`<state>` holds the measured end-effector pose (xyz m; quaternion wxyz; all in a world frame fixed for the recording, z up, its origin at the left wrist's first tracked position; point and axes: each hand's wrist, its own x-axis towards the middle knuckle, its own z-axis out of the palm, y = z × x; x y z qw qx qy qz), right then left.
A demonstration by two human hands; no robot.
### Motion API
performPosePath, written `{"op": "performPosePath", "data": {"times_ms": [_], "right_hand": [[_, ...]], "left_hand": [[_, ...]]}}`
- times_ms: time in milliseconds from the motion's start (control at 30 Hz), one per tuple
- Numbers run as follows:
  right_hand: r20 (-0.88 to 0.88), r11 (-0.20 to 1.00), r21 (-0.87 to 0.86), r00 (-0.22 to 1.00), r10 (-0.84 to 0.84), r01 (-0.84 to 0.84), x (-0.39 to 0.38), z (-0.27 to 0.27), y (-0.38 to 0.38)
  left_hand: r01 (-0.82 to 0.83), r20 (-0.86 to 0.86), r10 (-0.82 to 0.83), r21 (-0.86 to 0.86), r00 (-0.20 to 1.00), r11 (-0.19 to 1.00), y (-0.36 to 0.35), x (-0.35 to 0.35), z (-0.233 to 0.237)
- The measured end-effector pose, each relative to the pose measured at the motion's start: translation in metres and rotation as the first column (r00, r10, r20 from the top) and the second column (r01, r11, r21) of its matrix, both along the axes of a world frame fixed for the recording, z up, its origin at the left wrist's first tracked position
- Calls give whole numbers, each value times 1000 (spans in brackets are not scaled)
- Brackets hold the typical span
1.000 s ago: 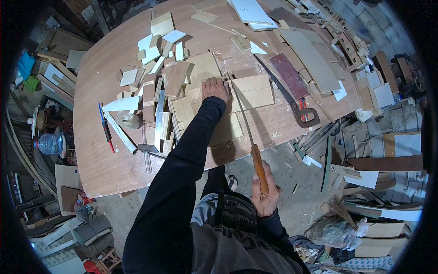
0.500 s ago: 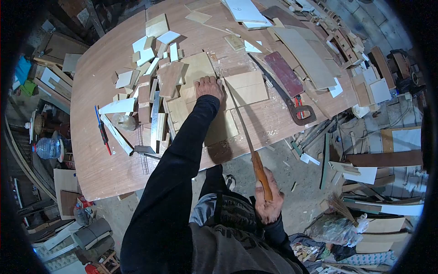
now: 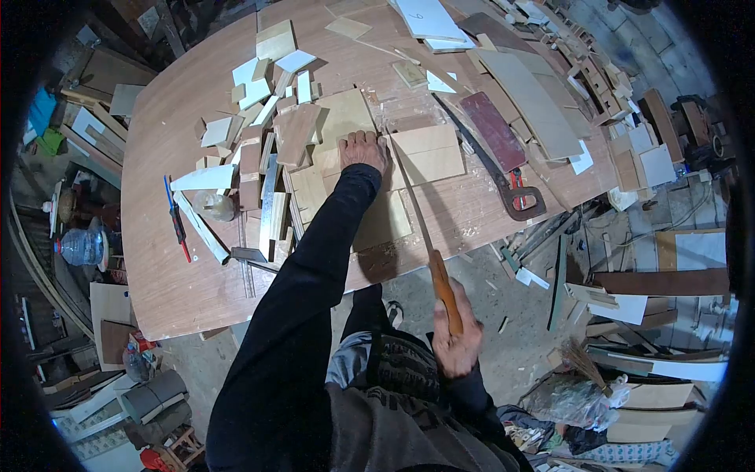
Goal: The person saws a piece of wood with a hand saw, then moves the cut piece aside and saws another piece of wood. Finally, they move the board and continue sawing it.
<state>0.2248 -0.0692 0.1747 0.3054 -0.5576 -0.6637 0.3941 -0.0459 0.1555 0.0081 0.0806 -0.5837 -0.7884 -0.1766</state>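
Observation:
My right hand (image 3: 458, 334) is wrapped round the orange-brown wooden handle of a hand saw (image 3: 414, 198). Its long narrow blade slants up and left, and the tip reaches the edge of a light wooden board (image 3: 429, 153) on the table. Just left of the blade, my left hand (image 3: 363, 149) presses down on the wood with fingers curled over it; the part under the palm is hidden. More pale plywood (image 3: 342, 110) lies beyond and beside that hand.
Wood offcuts (image 3: 299, 130) are heaped to the left on the brown table (image 3: 173, 267). A clear jar (image 3: 216, 206) and a blue-red tool (image 3: 177, 220) lie farther left. To the right are a dark clamp (image 3: 523, 200) and a maroon block (image 3: 493, 130).
My right hand and the saw have moved a little forward, toward the table. My left hand stays in place on the wood.

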Motion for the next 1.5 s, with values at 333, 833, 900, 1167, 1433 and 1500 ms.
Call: {"op": "performPosePath", "data": {"times_ms": [333,833,900,1167,1433,1500], "right_hand": [[-60,975,193,990,125,-111,-2,5,12],[21,996,77,999,41,-43,-9,10,24],[-5,990,139,999,36,-35,-13,1,28],[29,998,46,999,43,-44,-2,5,20],[80,997,-20,994,72,-71,-16,16,26],[68,997,14,995,73,-74,-9,10,23]], "left_hand": [[4,16,-5,15,1000,1000,0,0,1],[43,71,-45,30,996,999,2,-1,-6],[41,50,-44,60,998,997,2,-3,-9],[52,35,-55,84,998,995,1,0,-5],[51,25,-54,96,998,994,-1,0,-3],[50,13,-52,91,999,995,3,-3,-1]]}}
